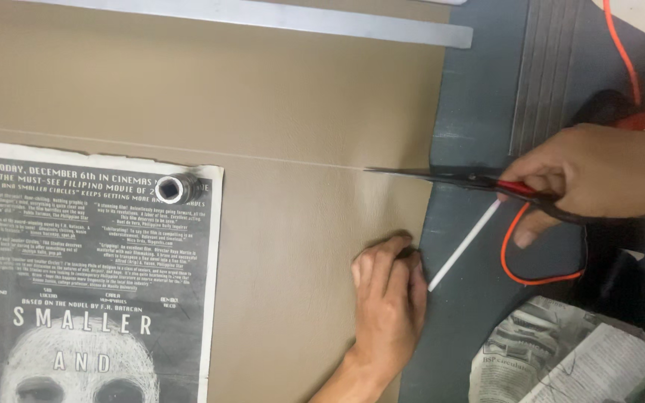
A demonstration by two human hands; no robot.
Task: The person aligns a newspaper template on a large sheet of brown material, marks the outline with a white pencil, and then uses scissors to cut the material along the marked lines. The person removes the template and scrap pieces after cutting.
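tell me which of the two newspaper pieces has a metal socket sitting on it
The flat black-and-white newspaper page at the left, lying on the tan sheet; a round metal socket rests near its top edge. The crumpled newspaper at lower right carries nothing.

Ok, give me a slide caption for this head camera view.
Right hand holds red-handled scissors at the tan sheet edge; left hand presses the sheet flat.

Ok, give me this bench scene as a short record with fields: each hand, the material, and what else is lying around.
right hand: holds red-handled scissors, blades at the sheet's right edge along a drawn line
left hand: pressed flat on the tan sheet near its right edge
on sheet: newspaper page weighted by a metal socket; metal ruler along the top
table: white stick, orange cord, crumpled newspaper
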